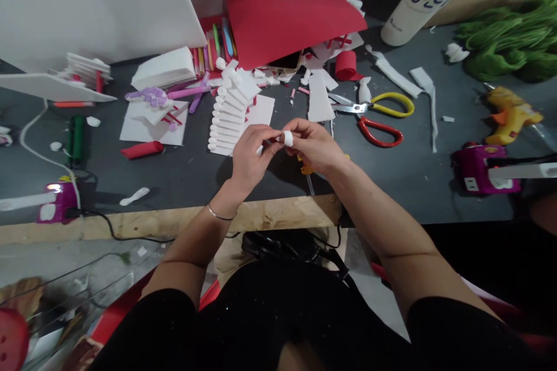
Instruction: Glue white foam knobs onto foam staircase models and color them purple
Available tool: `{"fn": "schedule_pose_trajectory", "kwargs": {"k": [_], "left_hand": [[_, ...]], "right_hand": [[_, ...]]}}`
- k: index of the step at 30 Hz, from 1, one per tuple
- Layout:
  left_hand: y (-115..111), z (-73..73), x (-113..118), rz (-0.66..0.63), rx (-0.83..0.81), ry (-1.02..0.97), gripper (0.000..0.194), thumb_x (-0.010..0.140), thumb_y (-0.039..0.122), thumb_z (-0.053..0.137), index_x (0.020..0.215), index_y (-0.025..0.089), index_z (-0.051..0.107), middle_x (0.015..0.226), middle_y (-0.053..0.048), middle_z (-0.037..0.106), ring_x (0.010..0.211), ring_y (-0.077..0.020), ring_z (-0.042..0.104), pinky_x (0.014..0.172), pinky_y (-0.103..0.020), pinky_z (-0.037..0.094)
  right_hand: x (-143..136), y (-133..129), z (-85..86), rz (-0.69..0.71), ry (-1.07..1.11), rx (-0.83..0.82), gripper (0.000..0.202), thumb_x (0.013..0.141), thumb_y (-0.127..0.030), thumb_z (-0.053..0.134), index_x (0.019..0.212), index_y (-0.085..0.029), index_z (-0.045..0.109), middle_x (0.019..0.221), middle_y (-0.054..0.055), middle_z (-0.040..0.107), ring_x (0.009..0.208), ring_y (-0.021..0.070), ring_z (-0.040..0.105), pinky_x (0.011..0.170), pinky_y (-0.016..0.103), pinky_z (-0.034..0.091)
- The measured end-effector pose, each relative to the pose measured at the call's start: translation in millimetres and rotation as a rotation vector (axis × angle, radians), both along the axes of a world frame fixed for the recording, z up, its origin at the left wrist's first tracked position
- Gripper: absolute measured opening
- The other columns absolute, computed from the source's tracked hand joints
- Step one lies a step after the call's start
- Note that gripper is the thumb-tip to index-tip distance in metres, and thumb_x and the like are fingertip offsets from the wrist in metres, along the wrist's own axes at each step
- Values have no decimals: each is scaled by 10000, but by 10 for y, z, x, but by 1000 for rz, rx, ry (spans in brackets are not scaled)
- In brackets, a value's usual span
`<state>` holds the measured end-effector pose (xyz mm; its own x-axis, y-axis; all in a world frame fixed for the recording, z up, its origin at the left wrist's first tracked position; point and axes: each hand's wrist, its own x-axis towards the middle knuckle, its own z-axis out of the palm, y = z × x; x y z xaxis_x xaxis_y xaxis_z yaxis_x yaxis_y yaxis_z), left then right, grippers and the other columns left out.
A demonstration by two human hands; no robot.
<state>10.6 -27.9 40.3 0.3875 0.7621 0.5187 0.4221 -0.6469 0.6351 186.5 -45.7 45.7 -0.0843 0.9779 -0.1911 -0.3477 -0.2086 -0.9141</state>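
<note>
Dark tabletop (187,171), strewn with white scraps. I have a small white roll (288,138) between both hands, above the near edge. Right hand (319,148): finger and thumb pinched on it. Left hand (251,156): fingertips drawn together beside it; whether they pinch its end, I cannot tell. Risks, my judgement: slack pressure could let it unwind, a hard squeeze flatten it. Left knuckles drifting outward could scatter the white rolled sticks (226,125) just left of the grip.
</note>
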Motion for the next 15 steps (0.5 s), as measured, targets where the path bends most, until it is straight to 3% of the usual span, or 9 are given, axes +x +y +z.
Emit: {"fn": "schedule_pose_trajectory", "kwargs": {"k": [4,9,15], "left_hand": [[-7,4,8,31,90,-65,154,1025,408,649,1017,274,724,996,-20,774,948,-169,724,847,-354,601],[10,-33,10,-32,196,-132,50,1000,278,706,1035,245,720,1000,-1,784,939,-135,736,851,-301,594],[0,-69,30,-43,161,-174,96,1001,270,701,1093,247,710,1059,-22,774,1002,-149,737,831,-303,609]], "right_hand": [[-44,-13,-19,-19,44,-37,509,554,-543,994,748,-209,663,649,-76,582,558,52,456,499,202,373],[-29,-21,-7,-40,145,-69,529,564,-601,979,784,-213,694,762,-56,653,631,49,533,574,190,506],[-26,-34,-21,-69,88,-3,475,632,-565,961,802,-209,696,731,-52,655,607,61,559,590,215,545]]}}
